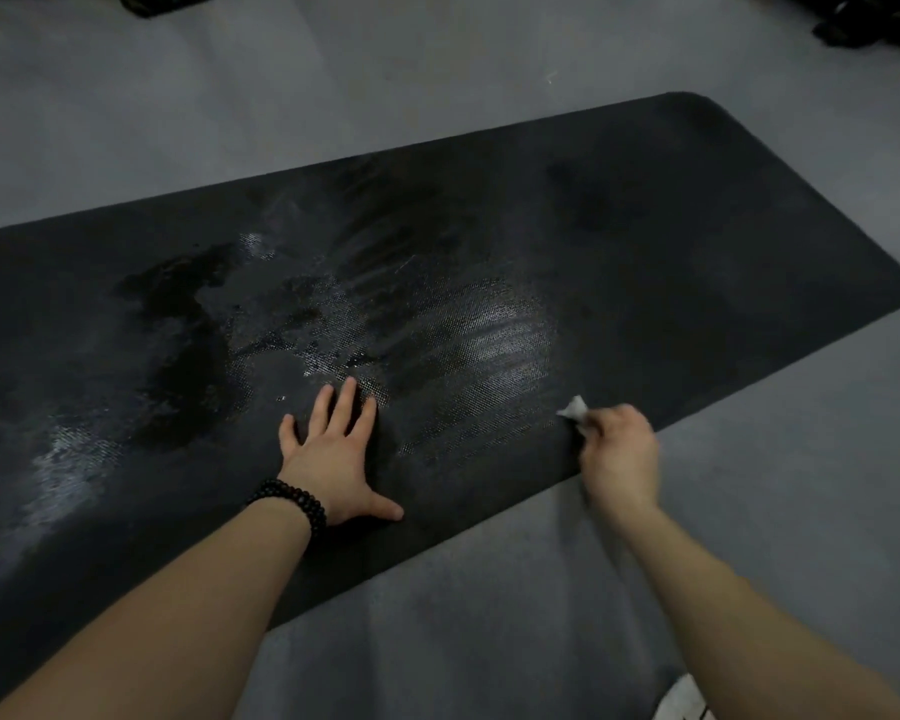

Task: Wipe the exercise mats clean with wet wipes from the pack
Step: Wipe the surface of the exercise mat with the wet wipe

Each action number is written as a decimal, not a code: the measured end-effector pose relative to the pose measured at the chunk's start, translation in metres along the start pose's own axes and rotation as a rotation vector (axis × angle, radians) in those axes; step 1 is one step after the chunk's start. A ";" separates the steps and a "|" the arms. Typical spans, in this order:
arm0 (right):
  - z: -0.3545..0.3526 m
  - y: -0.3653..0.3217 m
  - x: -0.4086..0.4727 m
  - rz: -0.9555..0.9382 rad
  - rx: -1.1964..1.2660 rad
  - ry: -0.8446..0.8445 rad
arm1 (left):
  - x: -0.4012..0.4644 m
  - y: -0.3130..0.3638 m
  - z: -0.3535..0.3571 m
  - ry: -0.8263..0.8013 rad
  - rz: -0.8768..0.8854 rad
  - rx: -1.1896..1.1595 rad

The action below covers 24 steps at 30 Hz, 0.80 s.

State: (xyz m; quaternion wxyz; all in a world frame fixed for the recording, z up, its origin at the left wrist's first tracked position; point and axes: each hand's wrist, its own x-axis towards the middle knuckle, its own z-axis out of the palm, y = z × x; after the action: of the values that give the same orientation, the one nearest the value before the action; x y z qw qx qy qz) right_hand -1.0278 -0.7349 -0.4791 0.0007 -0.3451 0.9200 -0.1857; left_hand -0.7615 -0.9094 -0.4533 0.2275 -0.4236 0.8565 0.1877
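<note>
- Grey floor [489,615] fills the background; dark blurred items sit at the top corners, too unclear to identify.
- Black mat [697,241] lies flat on the floor, running diagonally from lower left to upper right, rounded corners visible at the far end.
- Wet streaks [500,330] and shiny patches cover the mat's middle and left portions; the far right end looks dull and dry. Judgement: wiping is partway through, with the right end still to do.
- Left hand [336,459] lies flat on the mat near its close edge, fingers straight and spread, palm down, grasping nothing. It appears to brace the mat. Dark bead bracelet [289,498] on that wrist.
- Right hand [619,449] is at the mat's near edge, fingers curled around a crumpled white wipe [573,407], which touches the mat just right of the streaked zone.
- Step in hand: scrubbing with the wipe.
- Next move, as judged: carry the strokes toward the dry right end, keeping the brace so the mat does not slide.
- Wipe pack: not identifiable; a white object [684,701] at the bottom edge is cut off.
</note>
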 end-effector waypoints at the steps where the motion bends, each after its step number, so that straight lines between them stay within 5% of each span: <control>1: 0.000 0.002 -0.004 0.016 -0.020 0.000 | -0.003 0.001 0.000 0.021 -0.013 0.006; 8: 0.035 -0.111 -0.138 -0.563 0.179 -0.288 | -0.014 -0.001 0.006 0.036 -0.090 -0.035; 12: 0.027 -0.084 -0.070 -0.326 0.246 -0.035 | -0.017 -0.010 0.006 0.052 -0.033 -0.057; 16: 0.028 -0.060 -0.015 -0.039 0.056 -0.017 | -0.028 -0.026 0.009 0.084 -0.141 -0.090; 24: 0.043 -0.094 -0.042 -0.038 0.028 0.047 | -0.034 -0.053 0.003 -0.076 -0.128 -0.046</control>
State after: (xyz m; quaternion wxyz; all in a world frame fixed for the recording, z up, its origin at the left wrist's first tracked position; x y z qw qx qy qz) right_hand -0.9300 -0.7880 -0.4923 -0.0196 -0.3581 0.9104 -0.2063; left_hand -0.6997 -0.9168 -0.4441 0.2616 -0.4753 0.8137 0.2085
